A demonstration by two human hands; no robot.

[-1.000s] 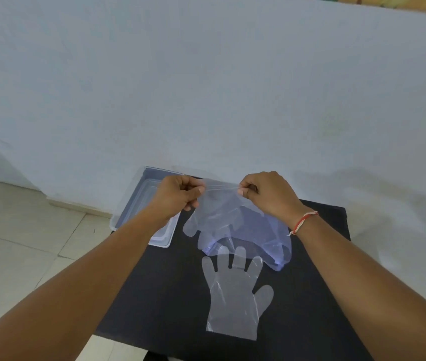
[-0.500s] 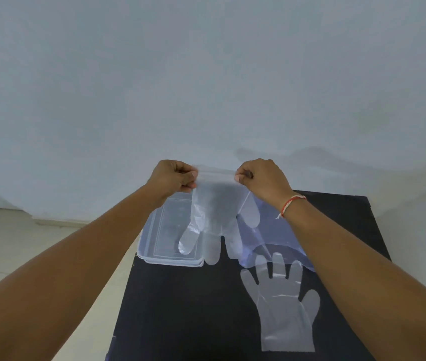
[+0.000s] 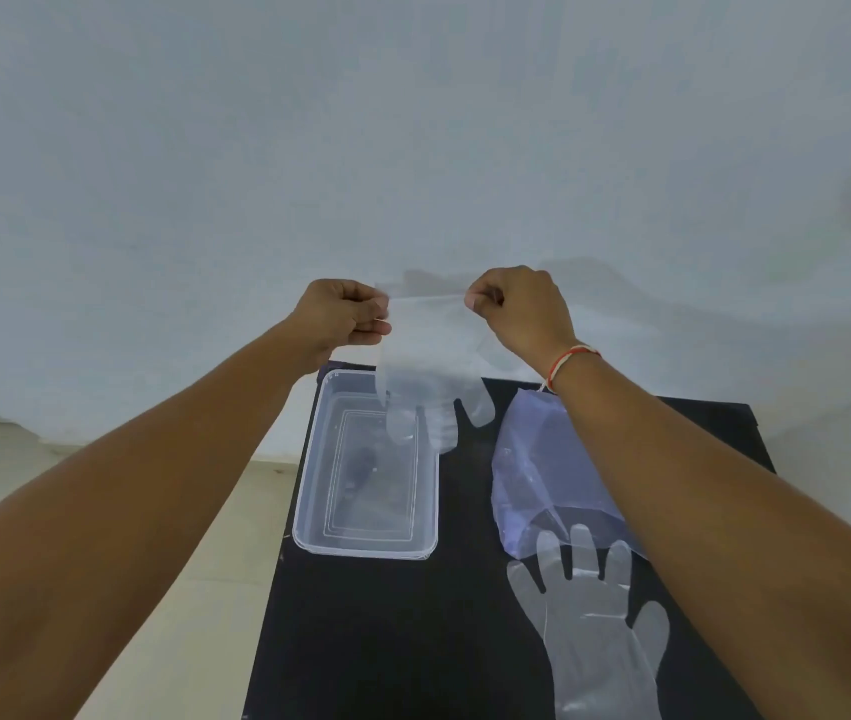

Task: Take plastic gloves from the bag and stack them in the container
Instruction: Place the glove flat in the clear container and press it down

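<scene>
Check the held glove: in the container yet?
Not yet. The held glove hangs from both hands, fingertips dangling over the container far end.

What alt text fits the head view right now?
Both hands, left hand and right hand, hold a clear plastic glove by its cuff above the clear container; a bluish bag and another glove lie on the black table.

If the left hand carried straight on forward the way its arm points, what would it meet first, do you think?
Probably the wall. The left hand, pinching the held glove, is raised above the container, with nothing between it and the wall; depth is unclear.
</scene>
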